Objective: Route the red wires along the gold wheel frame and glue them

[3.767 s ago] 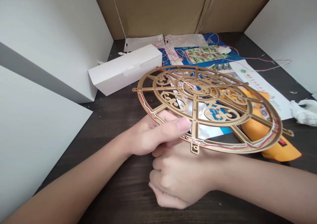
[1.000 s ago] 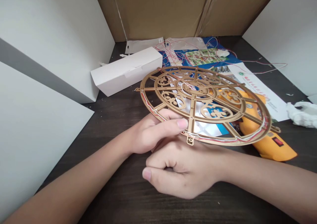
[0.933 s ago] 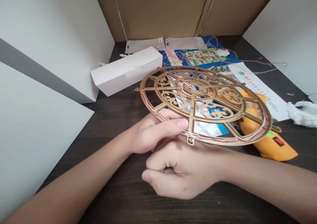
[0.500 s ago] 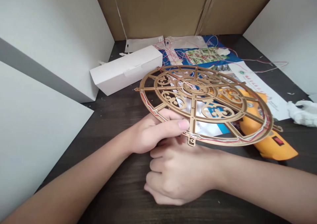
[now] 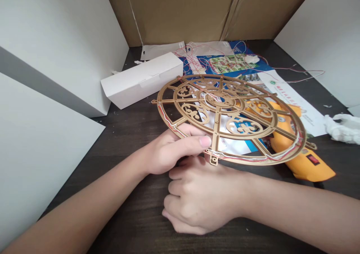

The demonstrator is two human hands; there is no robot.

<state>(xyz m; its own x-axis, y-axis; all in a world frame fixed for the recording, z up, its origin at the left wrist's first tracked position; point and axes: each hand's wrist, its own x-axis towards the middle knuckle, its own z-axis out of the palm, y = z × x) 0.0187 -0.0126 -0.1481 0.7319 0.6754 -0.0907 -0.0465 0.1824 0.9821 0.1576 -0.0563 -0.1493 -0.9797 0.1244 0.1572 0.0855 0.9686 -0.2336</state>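
Fingers of left hand [image 5: 171,151] curled under rim of gold openwork wheel frame [image 5: 216,124], thumb on top; right hand [image 5: 197,197] loosely curled just below, contact unclear. Frame tilted above printed leaflet [image 5: 298,104], red-and-white wires [image 5: 168,120] along rim. Risk: single-hand grip slipping, frame dropping onto orange device [image 5: 300,164], wires snagging

The left forearm [image 5: 84,209] reaches in from the lower left, and the left hand [image 5: 165,151] is turned on its side, its thumb [image 5: 191,144] lying straight across the top and its fingers [image 5: 182,129] curled beneath in a firm pinch. The right forearm [image 5: 298,212] comes in from the lower right, with the right hand [image 5: 202,197] knuckles up, just below the left hand, its fingers [image 5: 176,188] curled loosely toward the palm.
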